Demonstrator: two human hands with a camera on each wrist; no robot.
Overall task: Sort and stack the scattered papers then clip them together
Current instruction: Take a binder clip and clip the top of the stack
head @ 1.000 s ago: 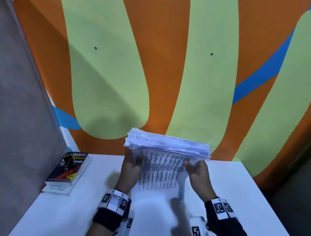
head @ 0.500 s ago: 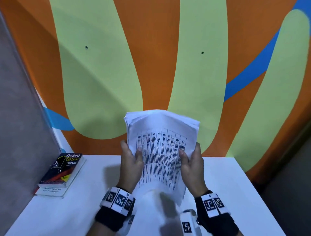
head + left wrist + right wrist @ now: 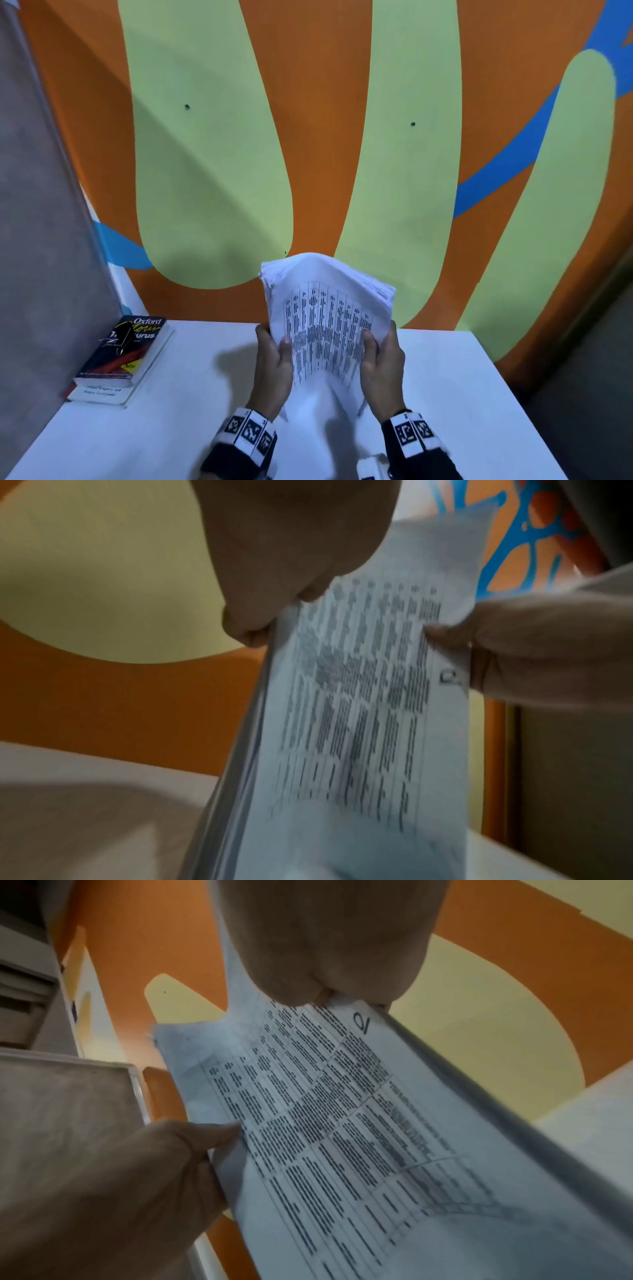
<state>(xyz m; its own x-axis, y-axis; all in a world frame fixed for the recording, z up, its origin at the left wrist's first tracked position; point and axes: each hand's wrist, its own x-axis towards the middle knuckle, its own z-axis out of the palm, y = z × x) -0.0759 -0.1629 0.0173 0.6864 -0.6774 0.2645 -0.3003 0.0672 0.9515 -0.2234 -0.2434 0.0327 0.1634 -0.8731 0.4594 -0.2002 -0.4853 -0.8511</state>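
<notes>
A thick stack of white printed papers (image 3: 325, 329) stands almost upright above the white table (image 3: 479, 394), its table-printed top sheet facing me. My left hand (image 3: 274, 356) grips the stack's left edge, thumb on the front sheet. My right hand (image 3: 380, 356) grips the right edge the same way. The papers (image 3: 359, 710) fill the left wrist view, blurred, with the left hand's fingers (image 3: 260, 615) on their edge. In the right wrist view the papers (image 3: 342, 1123) slant down from my right hand's fingers (image 3: 325, 988). A black binder clip (image 3: 118, 337) lies on the books at left.
Two stacked books (image 3: 123, 353) lie at the table's left rear corner beside a grey partition (image 3: 41, 240). An orange, green and blue painted wall (image 3: 308, 137) stands right behind the table. The table's right edge drops off at the right.
The stack has swung from lying nearly flat with its edge toward me to standing upright with the printed face toward me. It then sank a little toward the table. Both hands kept their grip.
</notes>
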